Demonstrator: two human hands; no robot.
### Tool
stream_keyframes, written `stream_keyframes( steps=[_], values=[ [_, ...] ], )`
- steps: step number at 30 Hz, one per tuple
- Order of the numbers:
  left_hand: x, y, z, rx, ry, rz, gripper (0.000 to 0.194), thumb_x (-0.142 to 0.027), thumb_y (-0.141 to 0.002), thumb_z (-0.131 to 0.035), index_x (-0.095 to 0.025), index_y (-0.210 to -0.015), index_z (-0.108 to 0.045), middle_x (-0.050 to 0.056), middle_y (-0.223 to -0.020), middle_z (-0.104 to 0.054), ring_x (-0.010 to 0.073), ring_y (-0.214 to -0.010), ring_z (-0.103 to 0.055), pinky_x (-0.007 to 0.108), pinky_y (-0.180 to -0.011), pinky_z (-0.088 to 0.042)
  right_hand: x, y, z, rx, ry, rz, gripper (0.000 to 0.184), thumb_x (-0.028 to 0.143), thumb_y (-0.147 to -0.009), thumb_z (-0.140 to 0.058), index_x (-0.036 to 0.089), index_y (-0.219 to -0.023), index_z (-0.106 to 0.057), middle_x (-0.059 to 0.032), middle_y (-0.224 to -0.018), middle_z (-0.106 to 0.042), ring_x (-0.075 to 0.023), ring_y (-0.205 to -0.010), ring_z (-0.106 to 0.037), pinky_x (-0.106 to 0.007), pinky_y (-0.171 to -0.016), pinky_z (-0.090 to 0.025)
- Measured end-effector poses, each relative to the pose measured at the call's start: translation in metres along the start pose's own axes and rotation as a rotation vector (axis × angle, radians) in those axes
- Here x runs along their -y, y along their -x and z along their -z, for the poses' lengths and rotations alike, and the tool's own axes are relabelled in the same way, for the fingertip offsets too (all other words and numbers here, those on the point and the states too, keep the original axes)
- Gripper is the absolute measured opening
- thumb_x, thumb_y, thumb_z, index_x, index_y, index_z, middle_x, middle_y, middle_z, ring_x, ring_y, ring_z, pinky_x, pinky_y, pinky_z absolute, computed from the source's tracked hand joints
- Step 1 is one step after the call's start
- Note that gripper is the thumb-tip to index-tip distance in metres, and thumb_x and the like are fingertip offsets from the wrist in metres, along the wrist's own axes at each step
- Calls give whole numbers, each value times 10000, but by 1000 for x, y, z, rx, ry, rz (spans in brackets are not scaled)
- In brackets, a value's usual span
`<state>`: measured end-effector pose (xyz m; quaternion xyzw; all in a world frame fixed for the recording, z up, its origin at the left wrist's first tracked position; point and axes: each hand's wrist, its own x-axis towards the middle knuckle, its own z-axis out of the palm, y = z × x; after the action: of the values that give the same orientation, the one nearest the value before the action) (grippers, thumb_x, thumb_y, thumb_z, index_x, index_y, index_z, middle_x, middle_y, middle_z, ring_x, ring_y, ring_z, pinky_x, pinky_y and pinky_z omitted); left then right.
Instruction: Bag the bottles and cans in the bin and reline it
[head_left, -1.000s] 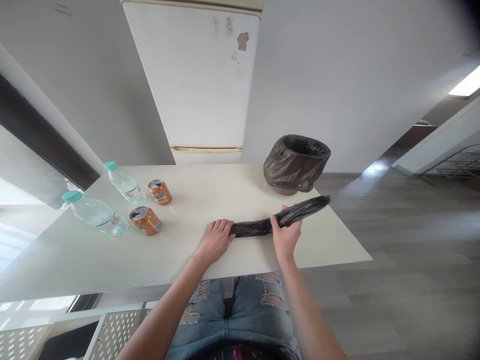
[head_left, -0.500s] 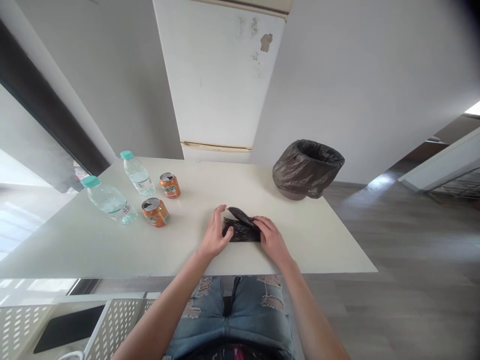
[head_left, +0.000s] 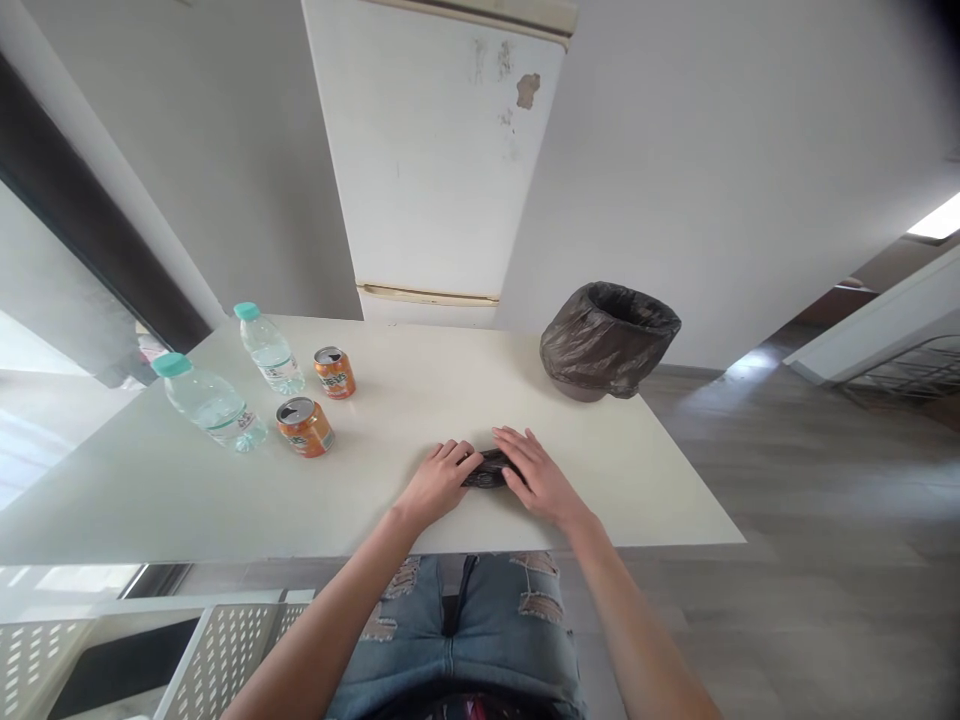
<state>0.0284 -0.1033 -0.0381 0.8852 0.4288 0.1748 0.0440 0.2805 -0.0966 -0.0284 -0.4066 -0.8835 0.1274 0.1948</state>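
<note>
A black plastic bag (head_left: 489,470), folded into a small narrow bundle, lies on the white table in front of me. My left hand (head_left: 444,475) rests over its left end, fingers curled down onto the plastic. At the other end, my right hand (head_left: 536,477) lies over the bag with its fingers stretched out and its thumb lower down. Both palms face the tabletop, and the bag's two ends are hidden beneath the fingers.
A bin lined with a black bag (head_left: 607,345) stands at the table's back right. To the left are two orange cans, one nearer (head_left: 305,428) and one farther (head_left: 334,373), and two clear bottles with teal caps (head_left: 214,408) (head_left: 270,352). A white perforated basket (head_left: 225,655) sits below the table's front left.
The bag's raised flap has been folded down, making the bundle smaller. My left fingers have curled over it, and my right fingers have stretched out across it.
</note>
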Motion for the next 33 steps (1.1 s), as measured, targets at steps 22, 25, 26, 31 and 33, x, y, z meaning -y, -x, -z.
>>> stream_keyframes(
  steps=[22,25,26,31,33],
  values=[
    [-47,-3,-20,-26,-42,43,625,-346,-1055,-436,-65,-1607,-359,225,-1640,-449,374,-1576,-347,573,-1279,-315,10,-4,-23,219,97,44,728,245,-1029,-459,229,-1710,-204,-109,-1724,-318,-266,-1618,-261,-572,-1329,-210],
    [-33,1,-39,5,-68,74,682,-432,-1072,-419,-101,-1655,-294,206,-1679,-396,380,-1579,-341,588,-1268,-325,11,-5,-27,201,115,52,734,269,-1051,-444,221,-1720,-147,-129,-1726,-303,-273,-1613,-275,-571,-1329,-213],
    [-27,5,-41,8,-73,77,682,-441,-1078,-405,-102,-1658,-291,203,-1684,-386,374,-1581,-339,581,-1271,-325,10,-5,-27,193,116,53,723,308,-1070,-430,220,-1722,-130,-126,-1732,-283,-272,-1617,-261,-564,-1332,-212],
    [-8,25,-35,7,-97,112,604,-347,-1086,-372,-82,-1628,-362,189,-1675,-409,344,-1581,-349,532,-1281,-324,-2,3,-20,195,108,-4,707,481,-1107,-372,274,-1724,-96,-77,-1756,-208,-266,-1627,-225,-566,-1333,-209],
    [-6,29,-30,13,-104,119,597,-344,-1080,-397,-89,-1620,-386,183,-1672,-416,348,-1576,-357,539,-1282,-322,-7,7,-18,208,106,-24,668,473,-1119,-334,299,-1721,-104,-55,-1755,-213,-257,-1628,-219,-576,-1332,-200]
  ],
)
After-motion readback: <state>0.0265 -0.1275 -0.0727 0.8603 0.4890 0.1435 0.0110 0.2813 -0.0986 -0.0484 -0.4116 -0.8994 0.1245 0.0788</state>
